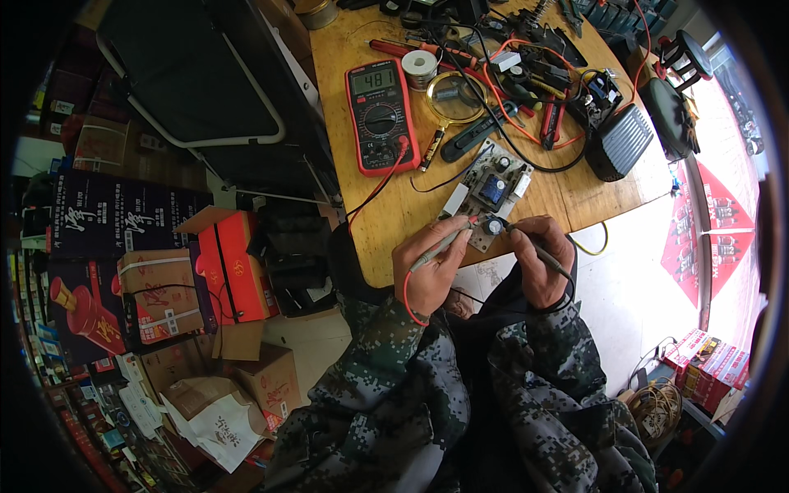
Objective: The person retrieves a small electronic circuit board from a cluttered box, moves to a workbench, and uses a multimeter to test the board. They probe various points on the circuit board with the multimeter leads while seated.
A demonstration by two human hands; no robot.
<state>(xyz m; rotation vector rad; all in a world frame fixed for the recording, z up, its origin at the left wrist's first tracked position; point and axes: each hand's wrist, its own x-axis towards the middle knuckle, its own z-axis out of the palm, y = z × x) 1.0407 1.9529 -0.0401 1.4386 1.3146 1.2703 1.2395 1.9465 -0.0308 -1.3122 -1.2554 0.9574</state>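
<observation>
My left hand (428, 278) is closed on a grey test probe (434, 251) with a red lead, its tip over the near part of a circuit board (470, 200). From the other side, my right hand (541, 279) grips a second test probe (548, 259) with a dark lead, pointed at the same part of the board. Whether either tip touches the board is too small to tell. The board lies at the table's near edge and carries a blue transformer (493, 191) and a round capacitor (493, 226). Beyond my left hand lies a red multimeter (381, 140), its display lit.
Beside the multimeter are a solder spool (420, 72), a magnifying glass (454, 97) and a dark-handled tool (472, 140). Tangled leads and pliers (551, 123) fill the far right, near a black ribbed case (621, 144). Cartons (160, 292) stack at left; a folded chair (193, 74) stands against the wooden table (370, 234).
</observation>
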